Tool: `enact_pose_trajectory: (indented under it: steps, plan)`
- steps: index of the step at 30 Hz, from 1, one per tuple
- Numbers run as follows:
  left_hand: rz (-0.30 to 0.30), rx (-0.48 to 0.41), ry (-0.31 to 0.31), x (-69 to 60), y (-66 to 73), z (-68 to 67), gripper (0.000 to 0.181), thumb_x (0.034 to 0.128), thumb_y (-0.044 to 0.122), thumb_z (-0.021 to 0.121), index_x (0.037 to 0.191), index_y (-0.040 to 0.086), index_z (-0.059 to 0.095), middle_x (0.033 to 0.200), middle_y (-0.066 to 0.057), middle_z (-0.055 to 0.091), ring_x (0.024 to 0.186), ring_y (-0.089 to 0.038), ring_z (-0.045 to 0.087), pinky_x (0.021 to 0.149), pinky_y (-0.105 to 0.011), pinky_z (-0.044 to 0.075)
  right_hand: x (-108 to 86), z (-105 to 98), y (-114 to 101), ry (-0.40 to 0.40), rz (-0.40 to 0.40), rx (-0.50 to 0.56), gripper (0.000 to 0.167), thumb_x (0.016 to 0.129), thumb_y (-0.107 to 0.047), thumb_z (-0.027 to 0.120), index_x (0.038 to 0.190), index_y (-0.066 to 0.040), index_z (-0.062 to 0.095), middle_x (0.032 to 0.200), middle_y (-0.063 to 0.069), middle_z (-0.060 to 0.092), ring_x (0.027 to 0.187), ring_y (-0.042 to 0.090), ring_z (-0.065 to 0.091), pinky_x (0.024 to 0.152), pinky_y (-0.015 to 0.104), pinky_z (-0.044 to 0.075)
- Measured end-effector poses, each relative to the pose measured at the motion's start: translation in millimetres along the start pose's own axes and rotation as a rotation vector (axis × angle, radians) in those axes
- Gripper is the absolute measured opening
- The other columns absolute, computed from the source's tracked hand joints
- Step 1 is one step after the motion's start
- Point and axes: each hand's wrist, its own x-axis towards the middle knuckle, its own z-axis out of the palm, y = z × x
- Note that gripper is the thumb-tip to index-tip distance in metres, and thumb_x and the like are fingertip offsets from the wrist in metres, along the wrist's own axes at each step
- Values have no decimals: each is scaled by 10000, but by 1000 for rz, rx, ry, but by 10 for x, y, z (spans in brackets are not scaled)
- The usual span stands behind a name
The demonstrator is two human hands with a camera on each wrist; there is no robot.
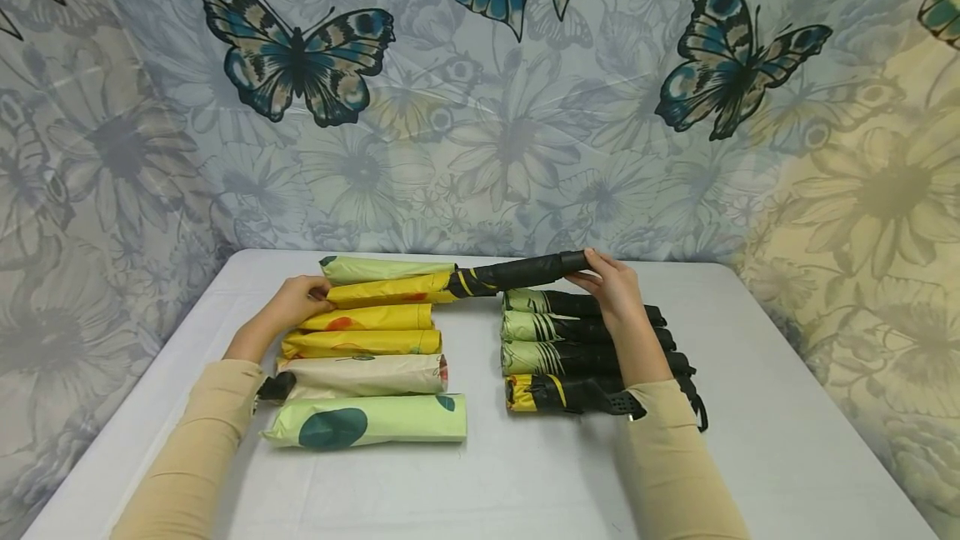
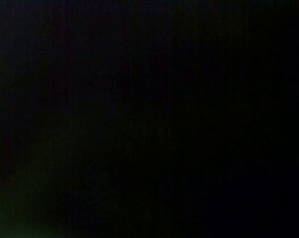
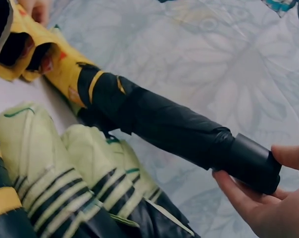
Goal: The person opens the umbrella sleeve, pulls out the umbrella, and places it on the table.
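A folded umbrella [image 1: 517, 273] with black fabric and yellow stripes lies partly inside a yellow sleeve [image 1: 397, 290]. My right hand [image 1: 618, 286] pinches the black handle end between thumb and fingers, and the right wrist view shows this grip on the handle [image 3: 253, 163] closely. At the sleeve's far left end, my left hand [image 1: 296, 300] pinches the yellow fabric. Umbrella and sleeve slant slightly, the handle end higher. Behind them is a pale green sleeve [image 1: 390, 268], partly covered. The left wrist view is almost wholly black.
On the left, below the held sleeve, lie two yellow sleeves [image 1: 397, 343], a cream sleeve [image 1: 367, 376] and a green sleeve [image 1: 412, 421]. Several folded umbrellas, green-black ones [image 1: 532, 326] and a yellow-black one [image 1: 555, 393], lie under my right arm. A white table [image 1: 480, 490] bears everything.
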Motion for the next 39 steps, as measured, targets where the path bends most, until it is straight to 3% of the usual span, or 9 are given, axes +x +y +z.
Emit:
enact_pose_trajectory:
  steps: [3,6,10,13,16,20,31,39]
  plan:
    - [3,-3,-3,0,-7,5,164,913,79,654,1041,-23,643,1053,-240,660,990,-372,640,867,-494,545,1,-78,-28,14,-13,24,606,1002,-235,535,1508,4,302,1362,78,421,828,61,687,967,266,547]
    - [2,-4,0,7,-16,10,156,911,82,659,1031,-17,643,1047,-234,662,987,-370,641,863,-493,545,2,-158,-56,35,-27,76,489,994,-218,547,1413,8,433,1188,4,449,827,90,688,928,266,566]
    - [1,0,3,12,-21,12,159,911,86,662,1032,-15,643,1048,-232,658,983,-366,639,854,-489,545,8,-266,-74,87,-35,183,221,975,-179,579,1141,-36,609,1139,35,475,804,148,702,872,285,591]
    - [2,3,5,9,-22,12,159,912,86,660,1034,-14,646,1048,-231,659,981,-363,637,853,-489,544,18,-344,-82,136,-29,246,138,966,-151,591,1061,-67,645,1128,56,499,781,172,707,843,298,602]
    - [3,4,10,7,-22,14,152,912,81,658,1032,-12,650,1043,-226,664,981,-359,639,860,-492,543,32,-415,-89,177,-23,261,281,964,-141,591,1223,-32,607,1137,47,497,769,164,704,825,296,606]
    - [7,5,12,5,-19,12,150,910,80,660,1027,-14,651,1033,-224,668,975,-360,642,860,-495,544,58,-503,-96,227,-18,236,521,968,-149,582,1435,19,423,1186,21,472,773,144,688,819,281,606]
    - [0,2,13,7,-21,18,148,913,80,658,1027,-14,645,1032,-226,667,973,-357,643,854,-486,547,83,-692,-82,233,-3,208,582,977,-177,566,1478,26,351,1135,41,469,772,122,668,771,258,611]
    - [-18,-11,1,-2,-8,23,165,923,96,652,1048,-11,642,1047,-219,660,985,-350,633,860,-483,539,80,-781,-108,139,20,121,628,979,-185,563,1484,64,283,1155,-8,495,693,114,707,748,239,610]
